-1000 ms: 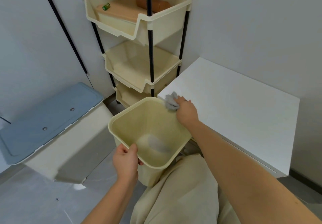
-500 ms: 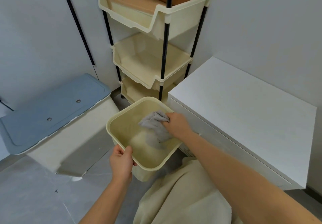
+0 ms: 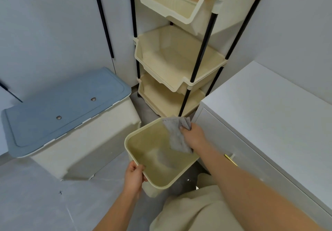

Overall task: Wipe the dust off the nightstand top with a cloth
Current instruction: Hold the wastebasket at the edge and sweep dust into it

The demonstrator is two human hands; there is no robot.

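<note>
To your right stands the white flat-topped nightstand. Its top is bare and looks clean, so the wiping seems to be done or nearly done. Across the floor on your left sits the cream storage box with a blue-grey plastic lid, lid down and well apart from your work. Between the two, against the wall, rises the cream plastic three-tier rack on black poles.

Below the rack, just beside the nightstand's front corner, you hold the cream square plastic bin tipped towards you, mouth up, likely so that whatever falls from the rag lands inside and not on the floor. The grey rectangular cloth hangs over the bin's far right corner, its lower end dangling inside the bin, clear of the nightstand top.

Your right hand pinches the cloth at its upper edge, fingers curled round the fabric, which lets it hang free for shaking. Your left hand grips the bin's near rim, thumb on top, steadying the tilt. A small brass drawer handle shows just past your right forearm.
</note>
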